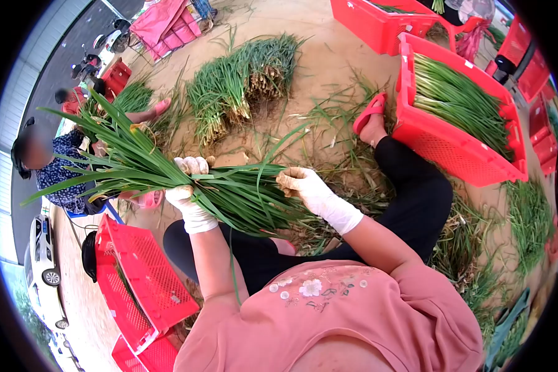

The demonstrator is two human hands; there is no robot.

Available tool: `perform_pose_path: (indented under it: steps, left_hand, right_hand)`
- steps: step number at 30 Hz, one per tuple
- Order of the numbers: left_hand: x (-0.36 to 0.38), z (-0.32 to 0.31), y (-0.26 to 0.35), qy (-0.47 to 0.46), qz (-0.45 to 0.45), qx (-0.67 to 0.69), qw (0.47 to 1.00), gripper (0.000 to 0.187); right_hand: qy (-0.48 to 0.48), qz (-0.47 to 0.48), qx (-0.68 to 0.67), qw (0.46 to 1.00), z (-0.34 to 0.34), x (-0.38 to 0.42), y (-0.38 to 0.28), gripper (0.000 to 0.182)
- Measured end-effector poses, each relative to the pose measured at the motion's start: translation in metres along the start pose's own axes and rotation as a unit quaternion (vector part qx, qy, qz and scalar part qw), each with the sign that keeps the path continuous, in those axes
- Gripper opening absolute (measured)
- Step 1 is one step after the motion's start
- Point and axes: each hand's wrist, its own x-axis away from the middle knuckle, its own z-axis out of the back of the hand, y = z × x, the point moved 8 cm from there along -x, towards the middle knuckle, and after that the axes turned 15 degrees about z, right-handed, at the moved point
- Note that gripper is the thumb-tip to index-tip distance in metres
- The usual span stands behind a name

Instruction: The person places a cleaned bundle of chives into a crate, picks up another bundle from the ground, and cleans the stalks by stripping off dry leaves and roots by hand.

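Note:
A big bunch of long, flat green chives [248,192] lies across my lap, its leaf tips fanning out to the left. My left hand [189,180], in a white glove soiled at the fingers, is wrapped round the bunch's middle. At the bunch's right side is my right hand [304,186], also gloved, with thumb and fingers pinched together on chive leaves. One loose leaf arcs up beside those fingertips. Exactly how many leaves the right hand grips is hidden.
Bundled chives [242,84] stand on the littered ground ahead. To the right, a red crate [459,152] holds more chives; another red crate [146,273] stands at lower left. A seated person [65,164] works at left. Chive trimmings [465,242] lie around my legs.

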Motion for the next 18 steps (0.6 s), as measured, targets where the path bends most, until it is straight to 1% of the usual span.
perform_pose_path:
  steps: [1,3,5,7,8,9,10,11,12,13,14,15,16,18]
  left_hand:
    - [-0.001,0.002,-0.001,0.002,0.000,0.000,1.000,0.032]
    - [-0.001,0.006,-0.004,0.008,-0.002,0.005,1.000,0.032]
    - [0.000,0.011,-0.004,0.010,-0.003,0.011,1.000,0.033]
    - [0.000,0.019,-0.004,0.009,-0.005,0.023,1.000,0.033]
    - [0.000,0.025,-0.003,0.025,-0.012,0.009,1.000,0.034]
    - [0.001,0.027,-0.004,0.025,-0.012,0.010,1.000,0.034]
    - [0.001,0.024,-0.005,0.012,-0.005,0.007,1.000,0.034]
    - [0.000,0.020,-0.005,0.000,0.000,0.005,1.000,0.034]
    - [0.000,0.009,-0.005,0.000,0.003,0.013,1.000,0.033]
    - [0.000,0.003,-0.004,-0.002,0.001,0.013,1.000,0.033]
    - [0.000,-0.001,-0.004,-0.002,0.003,0.016,1.000,0.033]
    - [0.000,-0.003,-0.004,-0.001,0.004,0.019,1.000,0.033]
    - [-0.001,-0.005,-0.004,-0.006,0.003,0.017,1.000,0.033]
    - [-0.001,-0.003,-0.008,-0.012,0.007,0.006,1.000,0.033]
  right_hand:
    - [-0.041,-0.022,-0.167,0.985,-0.013,0.004,-0.008,0.016]
    - [-0.170,0.034,-0.250,0.953,-0.043,0.021,-0.061,0.017]
    - [-0.281,0.149,-0.336,0.886,-0.055,0.040,-0.113,0.018]
    - [-0.364,0.202,-0.314,0.854,-0.062,0.059,-0.150,0.020]
    - [-0.438,0.190,-0.298,0.827,-0.065,0.066,-0.154,0.021]
    - [-0.423,0.147,-0.241,0.861,-0.060,0.065,-0.141,0.023]
    - [-0.344,0.046,-0.080,0.934,-0.046,0.055,-0.107,0.026]
    - [-0.248,-0.056,0.087,0.963,-0.018,0.049,-0.073,0.030]
    - [-0.173,-0.102,0.204,0.958,0.018,0.035,-0.031,0.036]
    - [-0.048,-0.086,0.264,0.960,0.032,0.032,-0.022,0.031]
    - [0.027,-0.089,0.152,0.984,0.030,0.031,-0.014,0.030]
    - [0.100,-0.092,0.037,0.990,0.030,0.030,-0.008,0.029]
    - [0.101,-0.091,0.036,0.990,0.041,0.021,0.008,0.029]
    - [0.047,-0.128,-0.056,0.989,0.052,0.002,0.052,0.020]
